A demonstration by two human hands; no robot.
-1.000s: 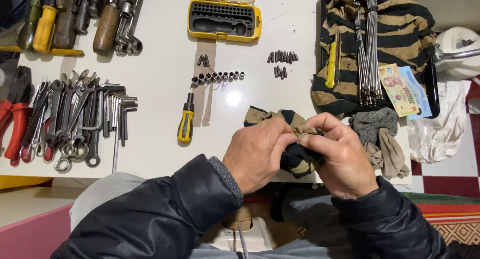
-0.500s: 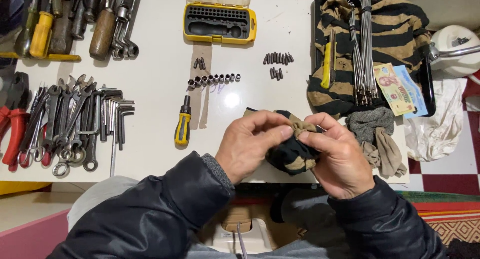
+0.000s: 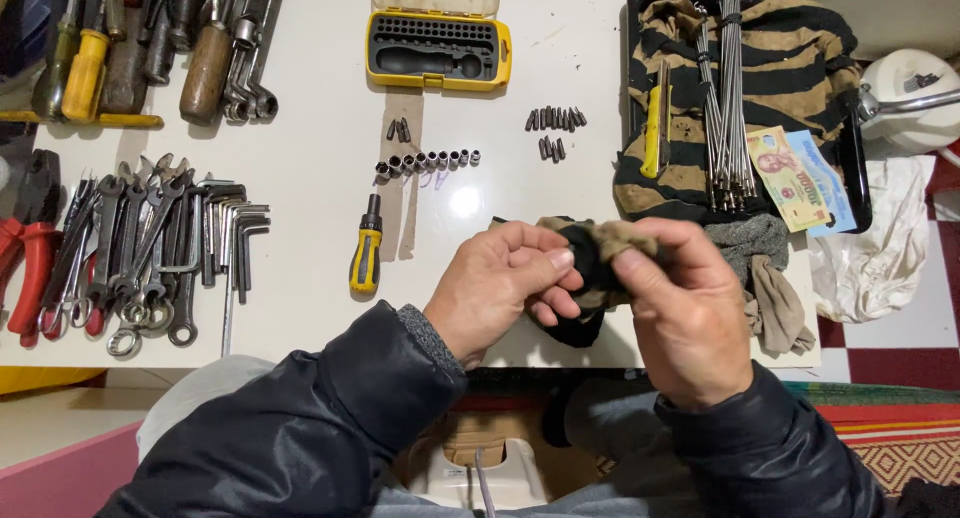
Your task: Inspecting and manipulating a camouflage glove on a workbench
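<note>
— Striped cloth, black and tan: where is the rag (image 3: 590, 263)?

— Just in front of the white table (image 3: 310, 108), at its near edge, bunched between both hands. The left hand (image 3: 505, 288) pinches one side with thumb and fingers closed on it; the right hand (image 3: 690, 313) clamps the other side the same way.

— How does one handle it well?

— Probably by keeping the folds tight, so whatever small part may sit inside, hidden from view, does not slip out.

— And the counts?

— Near the table's middle, one yellow-handled screwdriver (image 3: 366, 248) and a row of about eight sockets (image 3: 428, 162). At its far edge, one yellow bit case (image 3: 438, 50). Two banknotes (image 3: 800, 183) lie toward its right side.
</note>
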